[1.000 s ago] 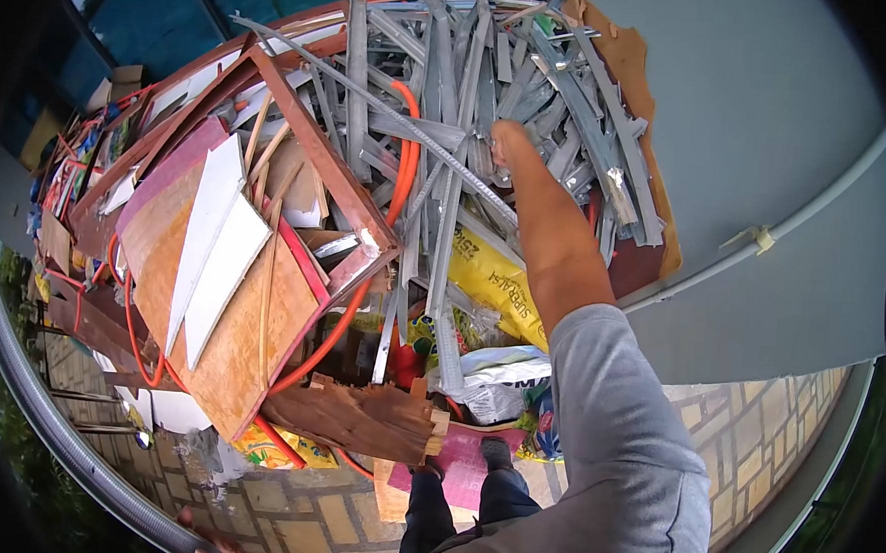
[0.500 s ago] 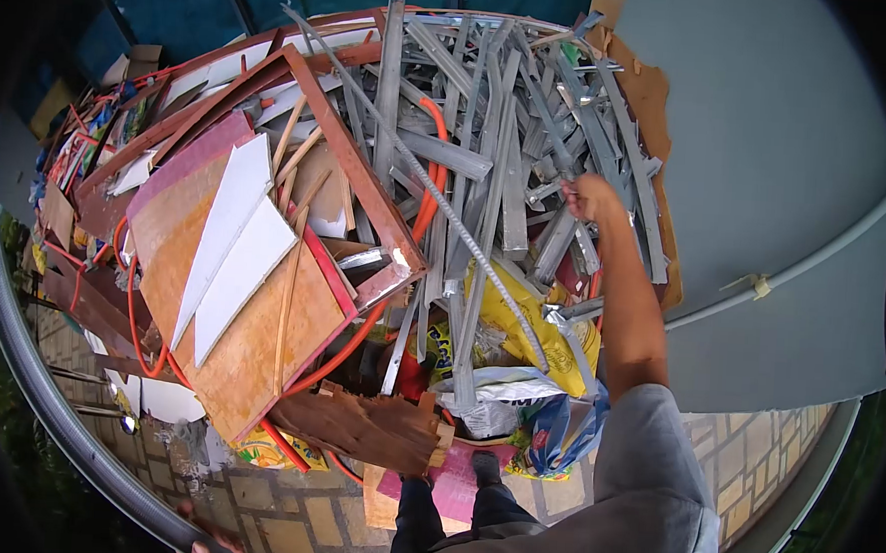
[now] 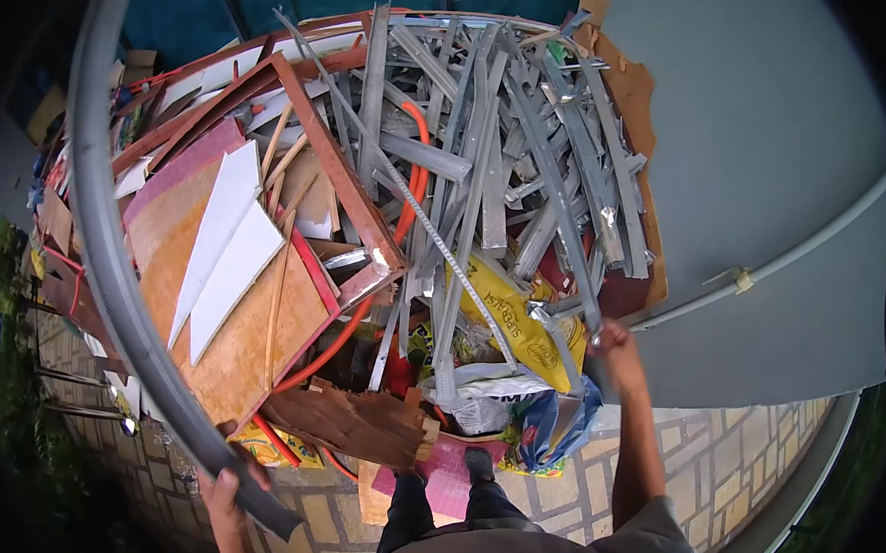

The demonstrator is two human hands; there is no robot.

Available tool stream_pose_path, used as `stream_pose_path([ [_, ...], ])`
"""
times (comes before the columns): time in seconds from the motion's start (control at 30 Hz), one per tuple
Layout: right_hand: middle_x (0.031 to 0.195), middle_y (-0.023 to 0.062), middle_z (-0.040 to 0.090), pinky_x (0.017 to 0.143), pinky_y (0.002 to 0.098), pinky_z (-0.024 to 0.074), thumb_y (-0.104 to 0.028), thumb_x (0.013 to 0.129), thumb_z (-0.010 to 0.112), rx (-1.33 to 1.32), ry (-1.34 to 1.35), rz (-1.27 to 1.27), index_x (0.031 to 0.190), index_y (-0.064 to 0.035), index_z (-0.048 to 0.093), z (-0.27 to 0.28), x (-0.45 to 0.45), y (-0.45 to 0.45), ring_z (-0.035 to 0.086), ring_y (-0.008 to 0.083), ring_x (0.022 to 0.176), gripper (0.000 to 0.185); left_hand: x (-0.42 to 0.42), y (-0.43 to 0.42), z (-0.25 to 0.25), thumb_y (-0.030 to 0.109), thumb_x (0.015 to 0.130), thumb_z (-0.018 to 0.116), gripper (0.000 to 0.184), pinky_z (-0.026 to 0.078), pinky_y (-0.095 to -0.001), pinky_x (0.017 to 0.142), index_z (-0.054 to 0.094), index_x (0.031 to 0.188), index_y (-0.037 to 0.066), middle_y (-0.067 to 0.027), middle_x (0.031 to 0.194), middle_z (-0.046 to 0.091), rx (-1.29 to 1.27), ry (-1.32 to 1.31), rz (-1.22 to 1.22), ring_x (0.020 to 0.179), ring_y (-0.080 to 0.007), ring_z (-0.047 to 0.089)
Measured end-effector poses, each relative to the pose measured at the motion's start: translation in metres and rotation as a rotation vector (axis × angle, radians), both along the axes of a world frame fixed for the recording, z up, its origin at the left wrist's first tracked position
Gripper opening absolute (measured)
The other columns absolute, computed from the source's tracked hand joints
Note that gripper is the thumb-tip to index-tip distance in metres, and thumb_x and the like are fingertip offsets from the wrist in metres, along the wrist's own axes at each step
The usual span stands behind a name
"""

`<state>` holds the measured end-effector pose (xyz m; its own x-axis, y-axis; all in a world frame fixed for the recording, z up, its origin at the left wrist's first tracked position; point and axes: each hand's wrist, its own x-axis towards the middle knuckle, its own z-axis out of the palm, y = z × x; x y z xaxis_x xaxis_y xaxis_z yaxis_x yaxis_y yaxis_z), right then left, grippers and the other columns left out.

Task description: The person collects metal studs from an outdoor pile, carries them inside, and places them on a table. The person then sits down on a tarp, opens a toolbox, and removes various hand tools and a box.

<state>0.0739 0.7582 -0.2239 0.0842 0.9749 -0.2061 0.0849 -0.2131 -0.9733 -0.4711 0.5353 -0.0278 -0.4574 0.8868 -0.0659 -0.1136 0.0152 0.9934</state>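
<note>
My left hand (image 3: pixel 223 490) grips a long grey metal channel (image 3: pixel 121 295) near its lower end; the channel rises along the left side of the view. On the right, my right hand (image 3: pixel 619 354) is closed at the near end of a narrow metal strip (image 3: pixel 565 213), which slants up into the heap of grey metal channels (image 3: pixel 491 129). Just left of that hand lie a yellow plastic sack (image 3: pixel 516 325) and a blue plastic bag (image 3: pixel 561 423). A ribbed steel bar (image 3: pixel 407 190) lies across the heap.
Left of the metal, a brown frame (image 3: pixel 338 171), plywood (image 3: pixel 245 326) and white board pieces (image 3: pixel 233 276) are piled up. Orange tubing (image 3: pixel 334 351) loops through the scrap. A grey wall (image 3: pixel 761 143) with a pipe stands right. Splintered brown wood (image 3: pixel 355 422) lies before my feet on stone paving.
My right hand has drawn back toward me from the heap, with the strip's end now in it. The left hand has come up into view, raising the long channel and bringing it inward.
</note>
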Motion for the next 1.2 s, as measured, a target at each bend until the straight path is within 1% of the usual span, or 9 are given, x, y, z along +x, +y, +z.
stream_pose_path([
  [0.17,0.092,0.0063,0.070,0.071,0.0264,0.0558,-0.010,0.100,0.056,-0.314,0.532,-0.045,0.106,-0.0042,0.065,0.033,-0.026,-0.053,0.064,0.0112,0.074,0.012,0.052,0.067,-0.005,0.044,0.090,0.071,0.077,0.051,-0.0299,0.053,0.043,0.142,-0.006,-0.0097,0.075,0.061,-0.131,-0.146,-0.284,0.059,-0.0186,0.061],
  [0.4,0.095,0.0082,0.071,0.075,0.0293,0.0558,-0.010,0.101,0.052,-0.170,0.220,0.078,0.113,-0.0023,0.065,0.040,-0.002,-0.064,0.067,0.0156,0.081,0.019,0.106,0.107,-0.018,0.040,0.094,0.065,0.065,0.053,-0.0304,0.057,0.048,0.140,-0.003,-0.0097,0.075,0.063,-0.127,-0.230,-0.422,0.060,-0.0172,0.062],
  [0.47,0.099,0.0092,0.071,0.078,0.0321,0.0556,-0.019,0.103,0.054,-0.404,0.398,0.113,0.118,-0.0031,0.063,0.045,0.006,-0.054,0.067,0.0186,0.085,0.024,0.123,0.107,-0.021,0.039,0.095,0.064,0.063,0.052,-0.0301,0.058,0.048,0.139,-0.003,-0.0096,0.075,0.063,-0.154,-0.281,-0.417,0.061,-0.0172,0.061],
  [0.5,0.106,0.0111,0.071,0.081,0.0363,0.0541,-0.038,0.104,0.053,-0.389,0.520,0.172,0.125,-0.0045,0.060,0.036,0.013,-0.045,0.067,0.0208,0.090,0.040,0.129,0.106,-0.018,0.039,0.095,0.064,0.064,0.052,-0.0295,0.058,0.048,0.139,-0.004,-0.0096,0.076,0.063,-0.124,-0.251,-0.455,0.061,-0.0175,0.062],
  [0.67,0.108,0.0124,0.070,0.080,0.0391,0.0509,-0.067,0.097,0.048,-0.423,0.360,0.163,0.129,-0.0077,0.058,0.015,0.024,0.014,0.066,0.0213,0.094,0.068,0.134,0.091,-0.017,0.038,0.096,0.064,0.062,0.053,-0.0296,0.058,0.048,0.139,-0.003,-0.0095,0.076,0.063,-0.149,-0.258,-0.448,0.062,-0.0178,0.063],
  [0.77,0.099,0.0054,0.066,0.078,0.0351,0.0481,-0.063,0.090,0.064,-0.454,0.325,0.231,0.129,-0.0033,0.058,0.030,0.011,0.026,0.061,0.0151,0.088,0.072,0.129,0.082,-0.023,0.036,0.096,0.064,0.061,0.055,-0.0297,0.058,0.047,0.140,-0.003,-0.0094,0.076,0.064,-0.119,-0.267,-0.437,0.061,-0.0176,0.064],
  [0.83,0.099,0.0069,0.065,0.080,0.0354,0.0497,-0.047,0.086,0.076,-0.391,0.111,0.201,0.129,-0.0013,0.057,0.021,-0.009,0.032,0.061,0.0148,0.085,0.065,0.128,0.078,-0.017,0.035,0.096,0.064,0.060,0.055,-0.0299,0.058,0.047,0.140,-0.003,-0.0094,0.076,0.064,-0.112,-0.255,-0.433,0.062,-0.0176,0.064],
  [0.93,0.094,0.0080,0.066,0.072,0.0345,0.0522,-0.024,0.082,0.078,-0.190,-0.012,0.081,0.131,0.0014,0.054,-0.018,-0.019,0.036,0.062,0.0140,0.078,0.060,0.123,0.068,-0.014,0.032,0.097,0.063,0.058,0.055,-0.0298,0.058,0.047,0.140,-0.004,-0.0094,0.076,0.063,-0.106,-0.253,-0.407,0.062,-0.0175,0.064],
  [1.2,0.083,0.0034,0.065,0.052,0.0288,0.0444,-0.011,0.080,0.073,-0.082,0.037,0.052,0.132,0.0009,0.055,0.019,0.002,-0.011,0.055,0.0105,0.060,0.056,0.072,0.035,0.004,0.032,0.094,0.066,0.062,0.056,-0.0292,0.058,0.046,0.140,-0.004,-0.0093,0.076,0.062,-0.056,-0.180,-0.251,0.060,-0.0173,0.063],
])
